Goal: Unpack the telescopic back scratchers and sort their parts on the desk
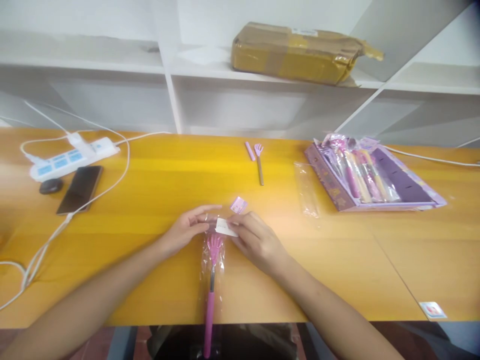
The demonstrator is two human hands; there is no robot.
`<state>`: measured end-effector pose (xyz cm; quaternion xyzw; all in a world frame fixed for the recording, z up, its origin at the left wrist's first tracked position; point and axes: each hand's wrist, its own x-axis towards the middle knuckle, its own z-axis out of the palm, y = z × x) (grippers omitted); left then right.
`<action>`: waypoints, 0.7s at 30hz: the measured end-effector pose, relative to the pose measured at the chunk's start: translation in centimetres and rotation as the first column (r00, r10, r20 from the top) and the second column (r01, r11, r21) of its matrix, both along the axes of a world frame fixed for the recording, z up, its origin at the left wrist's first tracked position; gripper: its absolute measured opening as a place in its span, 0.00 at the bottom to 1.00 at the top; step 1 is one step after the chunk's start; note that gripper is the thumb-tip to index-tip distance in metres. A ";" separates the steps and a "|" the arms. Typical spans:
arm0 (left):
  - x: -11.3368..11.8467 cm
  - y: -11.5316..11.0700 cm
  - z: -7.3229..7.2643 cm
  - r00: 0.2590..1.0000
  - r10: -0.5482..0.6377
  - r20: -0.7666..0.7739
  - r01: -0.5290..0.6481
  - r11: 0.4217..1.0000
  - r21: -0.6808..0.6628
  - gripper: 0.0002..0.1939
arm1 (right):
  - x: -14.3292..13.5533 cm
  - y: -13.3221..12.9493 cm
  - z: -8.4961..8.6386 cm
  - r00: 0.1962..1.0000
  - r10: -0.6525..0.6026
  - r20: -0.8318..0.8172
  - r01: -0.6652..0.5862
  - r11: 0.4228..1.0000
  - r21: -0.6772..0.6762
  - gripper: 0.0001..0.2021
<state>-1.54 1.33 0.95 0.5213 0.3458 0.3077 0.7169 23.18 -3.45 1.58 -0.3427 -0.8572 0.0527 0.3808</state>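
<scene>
Near us, a slim pink back scratcher (209, 312) in a clear plastic sleeve (221, 262) crosses the yellow wooden table (270, 300)'s edge, its claw perhaps placed for easy reach. At the sleeve's top our left hand (183, 229) has fingers half parted, whose grip we cannot tell, while our right hand (260, 242) pinches a small white paper card (222, 226) by one end. Farther, a purple cardboard box (330, 185) gathers wrapped handles (369, 177), probably for order.

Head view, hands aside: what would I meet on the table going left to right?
Phone, pink scratcher, lilac tube, lilac scratcher, clear wrapper, purple box.
</scene>
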 end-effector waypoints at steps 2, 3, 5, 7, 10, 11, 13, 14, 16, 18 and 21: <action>0.1 -0.1 0.1 0.999 -0.012 -0.039 0.013 1.000 0.027 0.24 | -0.1 0.1 0.0 1.000 0.002 -0.006 -0.002 1.000 -0.007 0.17; 0.1 -0.1 0.2 0.998 -0.015 -0.055 0.018 0.999 0.042 0.24 | -0.1 0.2 0.0 1.000 -0.002 -0.010 0.002 1.000 -0.007 0.16; 0.2 -0.1 0.1 0.997 -0.014 -0.073 0.019 0.998 0.067 0.22 | -0.1 0.3 0.0 1.000 -0.013 -0.028 0.012 1.000 -0.004 0.16; 0.2 0.0 -0.1 0.996 -0.010 -0.085 0.017 0.996 0.090 0.21 | 0.0 0.3 0.1 0.998 -0.006 -0.056 0.006 1.000 -0.006 0.14; 0.0 0.0 -0.5 0.995 -0.008 -0.101 0.017 0.996 0.088 0.22 | 0.1 0.3 0.1 0.997 0.073 -0.019 -0.074 0.997 -0.038 0.12; 0.0 0.0 -0.5 0.994 -0.006 -0.111 0.014 0.997 0.075 0.23 | 0.1 0.2 0.1 0.996 0.084 0.028 -0.083 0.996 -0.038 0.10; 0.0 0.0 -0.6 0.989 0.012 -0.147 -0.006 0.999 0.044 0.24 | 0.2 0.1 0.0 0.988 0.056 0.143 -0.057 0.998 -0.002 0.05; 0.0 0.0 -0.6 0.985 0.026 -0.170 -0.021 0.999 0.031 0.24 | 0.2 0.1 -0.1 0.981 0.024 0.191 -0.029 0.999 0.028 0.03; 0.1 -0.1 -0.6 0.978 0.054 -0.200 -0.051 0.999 0.016 0.25 | 0.2 0.1 -0.1 0.969 -0.024 0.245 0.005 0.997 0.080 0.04; 0.2 -0.1 -0.7 0.980 0.074 -0.185 -0.076 0.997 -0.004 0.24 | 0.2 0.1 0.0 0.964 -0.042 0.262 0.017 0.995 0.097 0.05; 0.3 -0.1 -0.8 0.985 0.095 -0.145 -0.100 0.995 -0.026 0.24 | 0.3 0.3 0.2 0.962 -0.062 0.266 0.033 0.993 0.112 0.06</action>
